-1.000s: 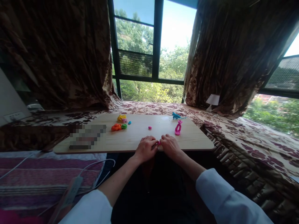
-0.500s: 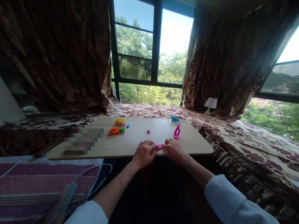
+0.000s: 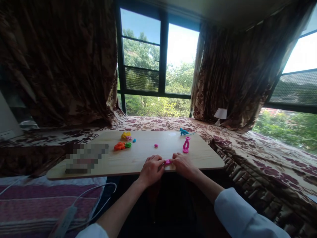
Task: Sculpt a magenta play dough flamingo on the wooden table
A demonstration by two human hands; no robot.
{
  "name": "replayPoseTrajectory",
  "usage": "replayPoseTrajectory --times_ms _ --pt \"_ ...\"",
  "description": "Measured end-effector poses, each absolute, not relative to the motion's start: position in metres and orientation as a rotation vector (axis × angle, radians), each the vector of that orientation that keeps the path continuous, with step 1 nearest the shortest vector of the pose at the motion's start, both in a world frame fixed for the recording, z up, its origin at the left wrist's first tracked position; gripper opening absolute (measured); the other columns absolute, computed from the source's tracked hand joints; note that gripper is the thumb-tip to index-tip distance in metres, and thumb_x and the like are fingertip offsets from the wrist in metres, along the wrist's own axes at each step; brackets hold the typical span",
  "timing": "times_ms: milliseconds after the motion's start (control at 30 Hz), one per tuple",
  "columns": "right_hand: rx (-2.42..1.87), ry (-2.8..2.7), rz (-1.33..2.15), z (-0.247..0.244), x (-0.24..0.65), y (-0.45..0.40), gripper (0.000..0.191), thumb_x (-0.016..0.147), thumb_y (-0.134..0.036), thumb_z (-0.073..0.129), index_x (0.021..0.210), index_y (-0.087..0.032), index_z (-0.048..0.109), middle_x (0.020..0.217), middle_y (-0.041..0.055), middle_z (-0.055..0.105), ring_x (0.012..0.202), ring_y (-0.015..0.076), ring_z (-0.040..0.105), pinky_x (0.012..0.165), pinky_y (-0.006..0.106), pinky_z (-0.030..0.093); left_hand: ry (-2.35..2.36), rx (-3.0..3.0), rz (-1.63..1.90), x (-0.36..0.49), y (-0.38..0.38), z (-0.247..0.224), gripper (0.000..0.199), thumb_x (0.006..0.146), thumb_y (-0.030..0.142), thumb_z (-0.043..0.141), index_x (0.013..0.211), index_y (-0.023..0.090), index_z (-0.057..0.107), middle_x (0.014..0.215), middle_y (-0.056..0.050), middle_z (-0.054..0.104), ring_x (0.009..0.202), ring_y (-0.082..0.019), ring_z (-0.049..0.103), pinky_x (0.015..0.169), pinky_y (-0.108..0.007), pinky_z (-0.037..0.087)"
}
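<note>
At the near edge of the wooden table, a pink clay piece lies between my two hands. My left hand has its curled fingers on the piece's left end. The fingers of my right hand press on its right end. A small pink lump sits beyond them near the middle. Further right stands a pink looped clay shape, with a blue animal figure behind it.
Orange clay, green clay, yellow clay and a small blue lump lie on the table's left half. A blurred-out flat object is at far left. A white lamp stands behind at right.
The view has tilted up a little, so the table and hands appear lower. Both hands remain at the pink piece, which looks slightly narrower between the fingers.
</note>
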State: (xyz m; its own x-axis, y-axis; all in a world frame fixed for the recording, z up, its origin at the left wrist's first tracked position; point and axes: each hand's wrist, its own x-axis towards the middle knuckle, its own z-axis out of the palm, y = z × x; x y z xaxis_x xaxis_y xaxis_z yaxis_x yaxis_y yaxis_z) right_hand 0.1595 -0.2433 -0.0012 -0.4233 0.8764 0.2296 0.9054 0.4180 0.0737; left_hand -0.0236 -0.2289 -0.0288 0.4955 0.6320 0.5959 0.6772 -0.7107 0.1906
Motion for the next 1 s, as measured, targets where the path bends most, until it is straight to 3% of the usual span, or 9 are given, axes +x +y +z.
replayPoseTrajectory --times_ms 133,267,500,767,1000 --pt "-1.634 -2.461 -0.225 -0.003 0.154 -0.242 0.024 0.079 -0.013 0.044 0.090 -0.019 0.063 0.092 0.0075 0.057 0.090 0.0189 0.049 0.070 0.026 0.036 -1.181 -2.668 -1.011 -0.023 -0.229 -0.028 0.022 0.078 0.022 0.047 0.092 0.025 0.063 0.088 -0.003 0.057 0.087 -0.018 0.050 0.080 -0.033 0.038" --pt "-1.625 -2.447 -0.048 0.001 0.158 -0.239 0.034 0.074 -0.008 0.046 0.102 -0.022 0.060 0.091 0.0038 0.057 0.085 0.0148 0.052 0.070 0.022 0.035 -1.171 -2.665 -1.029 -0.024 -0.230 -0.026 0.022 0.078 0.022 0.047 0.092 0.025 0.064 0.088 -0.004 0.057 0.087 -0.018 0.050 0.080 -0.034 0.038" --pt "-1.502 -2.502 -0.206 -0.004 0.151 -0.252 0.033 0.080 -0.012 0.044 0.106 -0.028 0.057 0.094 0.0033 0.054 0.091 0.0165 0.047 0.071 0.024 0.035 -1.190 -2.633 -1.114 -0.024 -0.230 -0.030 0.019 0.078 0.021 0.046 0.088 0.023 0.063 0.088 -0.004 0.059 0.087 -0.018 0.050 0.083 -0.035 0.037" --pt "-1.492 -2.633 -0.471 -0.009 0.118 -0.253 0.022 0.083 -0.011 0.041 0.091 -0.012 0.061 0.091 0.0120 0.056 0.087 0.0217 0.047 0.072 0.031 0.038 -1.291 -2.623 -1.152 -0.023 -0.224 -0.036 0.015 0.072 0.014 0.049 0.079 0.020 0.061 0.083 -0.004 0.059 0.086 -0.018 0.051 0.081 -0.033 0.039" --pt "-1.451 -2.504 -0.135 -0.005 0.142 -0.245 0.028 0.080 -0.008 0.042 0.096 -0.019 0.062 0.089 0.0049 0.057 0.085 0.0144 0.051 0.073 0.022 0.035 -1.292 -2.631 -1.205 -0.025 -0.225 -0.032 0.015 0.071 0.012 0.049 0.077 0.021 0.061 0.079 -0.002 0.059 0.084 -0.017 0.051 0.079 -0.032 0.040"
